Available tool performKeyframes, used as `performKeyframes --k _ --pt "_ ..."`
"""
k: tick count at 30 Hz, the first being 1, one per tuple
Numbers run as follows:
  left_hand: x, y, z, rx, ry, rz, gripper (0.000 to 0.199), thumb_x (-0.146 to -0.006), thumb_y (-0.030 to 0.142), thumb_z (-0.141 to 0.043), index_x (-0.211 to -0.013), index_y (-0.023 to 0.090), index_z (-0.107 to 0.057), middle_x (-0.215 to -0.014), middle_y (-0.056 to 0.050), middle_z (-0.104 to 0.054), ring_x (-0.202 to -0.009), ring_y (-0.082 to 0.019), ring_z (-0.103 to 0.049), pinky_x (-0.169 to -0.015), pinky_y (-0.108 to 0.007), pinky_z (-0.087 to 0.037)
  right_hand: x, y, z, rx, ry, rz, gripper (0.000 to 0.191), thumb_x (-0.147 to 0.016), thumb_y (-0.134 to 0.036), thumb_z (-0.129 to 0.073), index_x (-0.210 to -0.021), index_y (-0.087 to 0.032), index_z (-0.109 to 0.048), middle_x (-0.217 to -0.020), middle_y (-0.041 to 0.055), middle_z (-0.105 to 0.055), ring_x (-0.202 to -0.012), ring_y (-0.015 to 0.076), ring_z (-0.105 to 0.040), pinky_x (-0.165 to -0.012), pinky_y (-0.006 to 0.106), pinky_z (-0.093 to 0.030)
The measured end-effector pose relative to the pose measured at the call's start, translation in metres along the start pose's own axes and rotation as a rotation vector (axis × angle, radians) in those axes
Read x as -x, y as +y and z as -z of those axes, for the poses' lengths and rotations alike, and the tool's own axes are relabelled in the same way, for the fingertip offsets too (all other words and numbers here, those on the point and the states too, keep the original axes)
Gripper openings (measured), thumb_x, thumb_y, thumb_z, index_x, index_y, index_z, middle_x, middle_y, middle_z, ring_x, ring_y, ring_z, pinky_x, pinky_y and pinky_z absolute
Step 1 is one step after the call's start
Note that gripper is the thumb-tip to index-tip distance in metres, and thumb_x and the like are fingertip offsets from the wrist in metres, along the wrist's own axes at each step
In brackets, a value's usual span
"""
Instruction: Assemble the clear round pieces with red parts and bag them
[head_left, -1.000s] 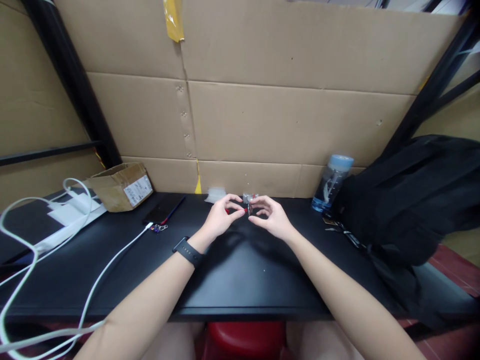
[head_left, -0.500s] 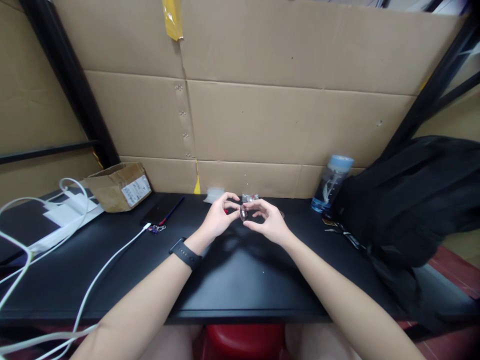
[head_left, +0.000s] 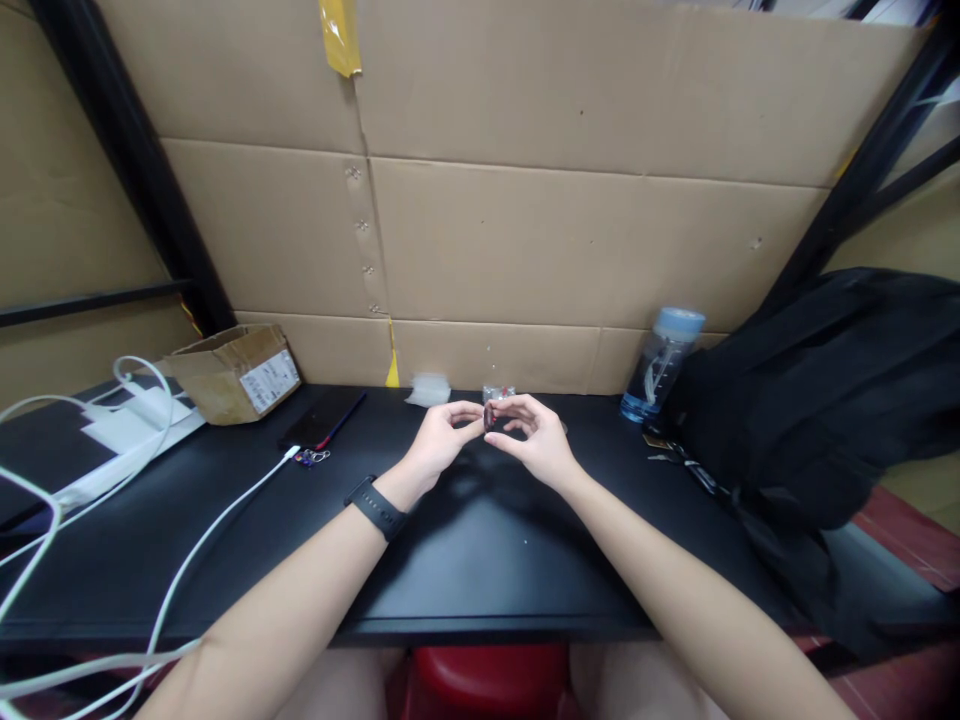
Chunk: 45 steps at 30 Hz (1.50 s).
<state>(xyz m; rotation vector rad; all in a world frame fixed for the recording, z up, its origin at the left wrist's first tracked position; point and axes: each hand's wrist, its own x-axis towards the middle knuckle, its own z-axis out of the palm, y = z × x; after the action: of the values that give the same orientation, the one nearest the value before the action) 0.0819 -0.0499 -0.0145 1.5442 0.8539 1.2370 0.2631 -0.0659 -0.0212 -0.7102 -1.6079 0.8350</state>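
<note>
A small, dark, shiny round piece [head_left: 489,417] is held up over the black table, seen nearly edge-on between my two hands; its exact kind is too small to tell. My left hand [head_left: 444,437], with a dark watch band [head_left: 376,507] at the wrist, pinches it from the left. From the right, my right hand [head_left: 537,437] grips it between thumb and fingertips. Behind the hands lie a small clear plastic packet [head_left: 498,393] with something red in it and a whitish translucent pouch [head_left: 429,390].
An open cardboard box [head_left: 232,375], a phone [head_left: 322,420] and white cables [head_left: 225,535] are on the left. To the right stand a water bottle [head_left: 661,365] and a black backpack [head_left: 817,390]. A cardboard wall [head_left: 525,240] closes off the back.
The round piece has turned from showing its shiny face to nearly edge-on. My left fingers have closed in on it, and the view has shifted slightly.
</note>
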Motion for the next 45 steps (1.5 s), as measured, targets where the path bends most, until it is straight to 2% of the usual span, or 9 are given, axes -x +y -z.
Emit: performKeyframes --k 8,12,17,20,23,30,35,41,45 --pt "0.001 -0.001 0.002 0.009 0.013 0.021 0.032 -0.071 0.038 -0.083 -0.094 0.017 -0.079 -0.103 -0.01 -0.078 -0.101 -0.026 -0.07 -0.095 -0.037 -0.051 -0.002 0.002 -0.001 -0.099 0.025 -0.048 0.046 -0.067 -0.033 -0.089 -0.105 -0.024 -0.064 -0.116 0.0097 -0.072 -0.107 0.0254 -0.069 -0.083 0.036 -0.057" --pt "0.002 0.002 0.001 -0.038 0.027 -0.046 0.03 -0.075 0.037 -0.079 -0.097 0.016 -0.075 -0.102 -0.01 -0.077 -0.098 -0.026 -0.071 -0.091 -0.037 -0.052 -0.002 0.003 0.0 -0.163 0.036 -0.08 0.047 -0.065 -0.031 -0.09 -0.104 -0.023 -0.064 -0.116 0.0093 -0.073 -0.106 0.0246 -0.07 -0.082 0.034 -0.058" --pt "0.006 0.013 0.002 -0.31 0.089 -0.27 0.035 -0.082 0.029 -0.072 -0.112 0.022 -0.055 -0.09 -0.003 -0.075 -0.091 -0.021 -0.072 -0.089 -0.035 -0.049 -0.001 0.0 0.0 -0.238 -0.002 -0.126 0.047 -0.066 -0.031 -0.09 -0.105 -0.024 -0.063 -0.119 0.0091 -0.072 -0.109 0.0252 -0.07 -0.091 0.039 -0.058" --pt "0.01 0.021 0.002 -0.559 0.113 -0.373 0.03 -0.086 0.025 -0.067 -0.112 0.025 -0.051 -0.094 0.0 -0.076 -0.1 -0.021 -0.069 -0.095 -0.038 -0.041 0.0 -0.002 -0.001 -0.267 -0.015 -0.156 0.047 -0.066 -0.031 -0.09 -0.105 -0.024 -0.065 -0.118 0.0079 -0.073 -0.109 0.025 -0.07 -0.098 0.043 -0.056" --pt "0.015 0.027 0.0 -0.751 0.126 -0.387 0.03 -0.088 0.024 -0.064 -0.114 0.027 -0.05 -0.099 0.002 -0.076 -0.108 -0.021 -0.066 -0.097 -0.04 -0.032 0.001 -0.004 -0.002 -0.277 -0.019 -0.171 0.045 -0.066 -0.032 -0.09 -0.105 -0.023 -0.068 -0.112 0.0068 -0.075 -0.107 0.0243 -0.071 -0.103 0.044 -0.054" --pt "0.022 0.037 -0.006 -0.892 0.151 -0.383 0.033 -0.088 0.018 -0.058 -0.117 0.027 -0.047 -0.102 0.0 -0.076 -0.108 -0.022 -0.064 -0.091 -0.04 -0.026 0.002 -0.006 -0.008 -0.286 0.035 -0.206 0.038 -0.068 -0.036 -0.089 -0.1 -0.021 -0.075 -0.103 0.0067 -0.077 -0.102 0.0249 -0.072 -0.104 0.045 -0.053" --pt "0.024 0.039 -0.011 -0.808 0.203 -0.32 0.038 -0.085 0.016 -0.058 -0.119 0.027 -0.044 -0.095 0.001 -0.075 -0.107 -0.023 -0.065 -0.095 -0.042 -0.028 0.002 -0.007 -0.009 -0.287 0.025 -0.208 0.041 -0.065 -0.032 -0.091 -0.103 -0.022 -0.077 -0.107 0.0072 -0.077 -0.103 0.0257 -0.072 -0.105 0.047 -0.053" --pt "0.015 0.023 -0.012 -0.34 0.159 -0.12 0.036 -0.084 0.02 -0.064 -0.113 0.026 -0.044 -0.088 0.002 -0.074 -0.088 -0.018 -0.071 -0.086 -0.034 -0.042 0.001 -0.006 -0.006 -0.289 0.038 -0.207 0.047 -0.056 -0.03 -0.095 -0.1 -0.022 -0.079 -0.11 0.0081 -0.077 -0.106 0.0288 -0.071 -0.105 0.05 -0.053" --pt "0.012 0.015 -0.011 -0.27 0.136 -0.131 0.039 -0.082 0.022 -0.069 -0.112 0.026 -0.045 -0.088 0.002 -0.075 -0.09 -0.017 -0.071 -0.086 -0.031 -0.045 -0.001 -0.01 -0.003 -0.264 0.053 -0.214 0.042 -0.053 -0.028 -0.096 -0.092 -0.022 -0.08 -0.104 0.0076 -0.078 -0.103 0.0292 -0.073 -0.103 0.05 -0.054"
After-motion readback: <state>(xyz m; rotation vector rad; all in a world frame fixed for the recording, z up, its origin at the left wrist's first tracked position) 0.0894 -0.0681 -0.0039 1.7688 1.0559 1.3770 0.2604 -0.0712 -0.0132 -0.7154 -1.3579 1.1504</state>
